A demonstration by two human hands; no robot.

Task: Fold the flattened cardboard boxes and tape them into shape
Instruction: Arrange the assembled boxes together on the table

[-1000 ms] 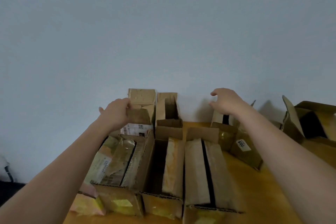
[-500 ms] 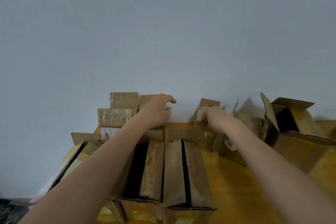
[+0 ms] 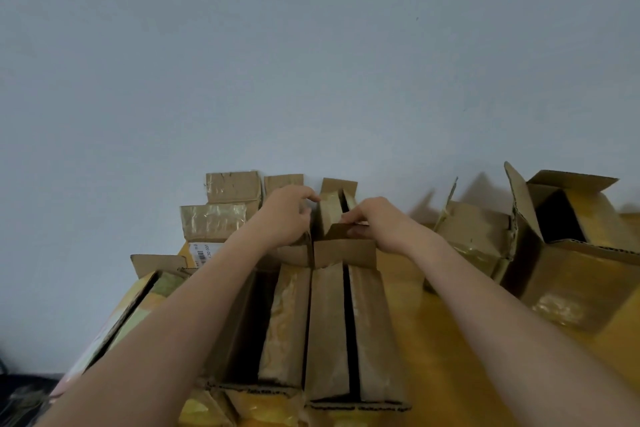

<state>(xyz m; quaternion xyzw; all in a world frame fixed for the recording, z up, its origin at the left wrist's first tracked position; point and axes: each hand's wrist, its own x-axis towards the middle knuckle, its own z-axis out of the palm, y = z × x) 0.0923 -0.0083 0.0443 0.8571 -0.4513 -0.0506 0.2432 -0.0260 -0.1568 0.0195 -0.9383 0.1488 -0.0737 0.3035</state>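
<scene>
As both hands (image 3: 332, 218) grip it, small box (image 3: 334, 213) upright

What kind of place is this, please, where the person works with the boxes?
Probably a small packing or storage corner, though I cannot be sure. Many reused cardboard boxes with old tape stand crowded on a yellow wooden table pushed against a plain grey wall; one box carries a barcode label.

Fingertips of both hands (image 3: 332, 218) hidden behind box flaps (image 3: 341, 234); near boxes' (image 3: 346, 409) fronts cropped below.
</scene>
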